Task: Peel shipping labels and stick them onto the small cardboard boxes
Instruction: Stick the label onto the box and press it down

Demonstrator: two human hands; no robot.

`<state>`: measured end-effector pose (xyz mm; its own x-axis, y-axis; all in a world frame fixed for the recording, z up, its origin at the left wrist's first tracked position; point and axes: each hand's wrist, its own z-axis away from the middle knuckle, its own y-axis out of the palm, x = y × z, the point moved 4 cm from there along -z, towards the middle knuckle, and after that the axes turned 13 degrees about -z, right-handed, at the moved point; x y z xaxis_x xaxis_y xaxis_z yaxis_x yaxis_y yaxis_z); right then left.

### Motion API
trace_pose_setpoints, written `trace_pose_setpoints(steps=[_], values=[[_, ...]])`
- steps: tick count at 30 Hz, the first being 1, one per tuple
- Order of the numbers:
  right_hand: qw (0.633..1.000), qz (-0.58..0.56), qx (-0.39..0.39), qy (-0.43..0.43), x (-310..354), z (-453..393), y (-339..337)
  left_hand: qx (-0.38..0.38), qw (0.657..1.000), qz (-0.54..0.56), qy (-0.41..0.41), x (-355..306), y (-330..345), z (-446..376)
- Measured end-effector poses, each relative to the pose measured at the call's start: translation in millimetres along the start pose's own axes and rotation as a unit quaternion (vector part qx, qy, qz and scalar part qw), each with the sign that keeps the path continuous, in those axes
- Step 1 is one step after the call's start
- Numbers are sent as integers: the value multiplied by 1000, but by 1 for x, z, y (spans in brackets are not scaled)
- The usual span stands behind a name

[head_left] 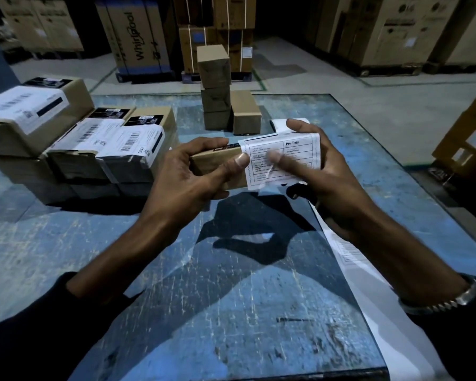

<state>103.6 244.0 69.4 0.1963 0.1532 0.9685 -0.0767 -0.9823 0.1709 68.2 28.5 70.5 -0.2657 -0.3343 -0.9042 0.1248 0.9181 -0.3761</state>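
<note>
Left hand (187,177) grips the small box (217,167) steady at 9 o'clock; right hand (322,171), fingers curled behind, thumb-presses the label (289,152) flat for adhesion.

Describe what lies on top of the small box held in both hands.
A white shipping label lies on the small box, its lower edge lifted. The left hand and right hand press thumbs on it. The box's right end is covered.

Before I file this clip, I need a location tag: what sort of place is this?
Likely a warehouse packing area: tall appliance cartons on the concrete floor, labelled boxes stacked on a worn blue table.
</note>
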Motion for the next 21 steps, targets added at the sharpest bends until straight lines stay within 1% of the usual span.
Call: trace_pose_setpoints(steps=[1,2,5,14,18,21], values=[[999,-34,-9,13,1,0,1,2,1000,-1,-2,0,0,0],[999,-44,-20,14,1,0,2,6,1000,0,-6,1,0,0],[999,1,-37,-15,0,-1,3,8,1000,10,-14,2,1,-1],[996,49,1,-69,-1,-3,-2,-7,1000,3,-12,3,-2,1],[993,73,6,-97,-4,-1,1,-17,1000,8,-8,2,-2,0],[992,79,14,-100,-8,-2,2,-21,1000,15,-13,2,-2,-1]])
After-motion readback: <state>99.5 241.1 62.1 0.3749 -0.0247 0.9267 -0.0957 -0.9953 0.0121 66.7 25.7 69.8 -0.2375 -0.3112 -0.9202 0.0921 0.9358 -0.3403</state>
